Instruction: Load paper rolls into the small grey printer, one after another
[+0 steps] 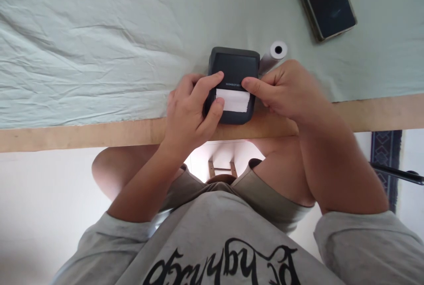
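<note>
Now your left hand (188, 106), right hand (289, 93) grip boxy black device (236, 67), long axis away from you, white paper strip (234, 100) nearside; white cylindrical roll (270, 58) beside.

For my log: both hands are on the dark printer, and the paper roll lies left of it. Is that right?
Not quite: the head view shows the paper roll right of the dark printer, not left. The left hand and right hand are on the printer.
</note>
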### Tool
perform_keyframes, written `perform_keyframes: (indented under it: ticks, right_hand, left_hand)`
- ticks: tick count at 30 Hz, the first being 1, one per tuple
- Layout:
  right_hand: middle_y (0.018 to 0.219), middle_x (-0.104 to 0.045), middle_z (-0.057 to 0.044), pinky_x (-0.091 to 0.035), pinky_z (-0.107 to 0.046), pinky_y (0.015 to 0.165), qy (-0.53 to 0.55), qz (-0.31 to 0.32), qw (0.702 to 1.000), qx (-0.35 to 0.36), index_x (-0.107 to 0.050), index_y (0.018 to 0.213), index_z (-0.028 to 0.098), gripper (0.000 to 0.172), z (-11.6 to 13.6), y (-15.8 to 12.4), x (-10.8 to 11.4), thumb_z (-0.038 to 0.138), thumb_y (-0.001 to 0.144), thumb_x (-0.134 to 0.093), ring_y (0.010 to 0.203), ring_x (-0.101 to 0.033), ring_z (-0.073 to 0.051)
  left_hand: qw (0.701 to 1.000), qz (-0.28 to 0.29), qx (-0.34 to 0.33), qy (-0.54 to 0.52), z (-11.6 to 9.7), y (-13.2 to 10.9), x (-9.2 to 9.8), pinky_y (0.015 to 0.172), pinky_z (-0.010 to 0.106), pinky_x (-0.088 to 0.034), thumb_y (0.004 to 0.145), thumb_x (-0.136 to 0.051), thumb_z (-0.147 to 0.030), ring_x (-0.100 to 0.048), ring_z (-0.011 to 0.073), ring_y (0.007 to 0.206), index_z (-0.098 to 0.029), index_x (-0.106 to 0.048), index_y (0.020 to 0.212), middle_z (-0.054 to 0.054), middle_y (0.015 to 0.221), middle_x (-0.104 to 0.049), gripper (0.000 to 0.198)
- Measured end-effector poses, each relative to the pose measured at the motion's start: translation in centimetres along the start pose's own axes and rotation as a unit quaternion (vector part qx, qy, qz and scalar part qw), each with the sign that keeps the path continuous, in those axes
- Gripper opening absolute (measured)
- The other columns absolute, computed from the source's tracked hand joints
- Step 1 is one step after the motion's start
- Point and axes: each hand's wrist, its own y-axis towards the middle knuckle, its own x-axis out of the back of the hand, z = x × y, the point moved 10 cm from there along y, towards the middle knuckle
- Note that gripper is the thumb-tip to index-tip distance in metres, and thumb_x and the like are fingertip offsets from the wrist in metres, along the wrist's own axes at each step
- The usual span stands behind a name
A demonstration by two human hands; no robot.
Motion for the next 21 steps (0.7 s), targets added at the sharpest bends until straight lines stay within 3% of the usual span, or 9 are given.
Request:
perform_keyframes:
  ticks: [11,17,21]
  right_hand:
    - [0.039,-0.038,0.002,-0.021,-0.030,0.044,0.019,-0.003,1.000,0.007,-0.040,0.042,0.020,0.064,-0.3,-0.1,-0.3,0.046,0.095,-0.064,0.042,-0.029,-0.007]
    - [0.041,-0.047,0.002,-0.025,-0.027,0.042,0.066,-0.001,0.998,0.014,-0.056,0.049,0.019,0.060,-1.3,0.0,-0.5,0.056,0.097,-0.059,0.038,-0.039,-0.007]
    - [0.041,-0.049,0.002,-0.029,-0.025,0.041,0.094,0.000,0.996,0.013,-0.057,0.049,0.019,0.060,-2.0,0.2,-0.5,0.057,0.096,-0.061,0.037,-0.044,-0.008]
  left_hand:
    - [1.000,-0.010,-0.008,0.006,-0.1,0.0,0.0,0.107,0.053,-0.049,0.102,-0.035,-0.061,-0.061,0.0311,0.123,-0.032,-0.055,0.136,0.010,0.128,-0.065,0.049]
    - [0.999,-0.006,0.013,-0.031,0.3,-0.1,0.1,0.104,0.051,-0.049,0.101,-0.032,-0.066,-0.062,0.0312,0.124,-0.036,-0.039,0.145,0.007,0.140,-0.061,0.054]
    - [0.999,-0.002,0.018,-0.041,0.3,0.0,0.0,0.104,0.053,-0.049,0.101,-0.032,-0.063,-0.063,0.0316,0.124,-0.037,-0.037,0.144,0.008,0.142,-0.061,0.050]
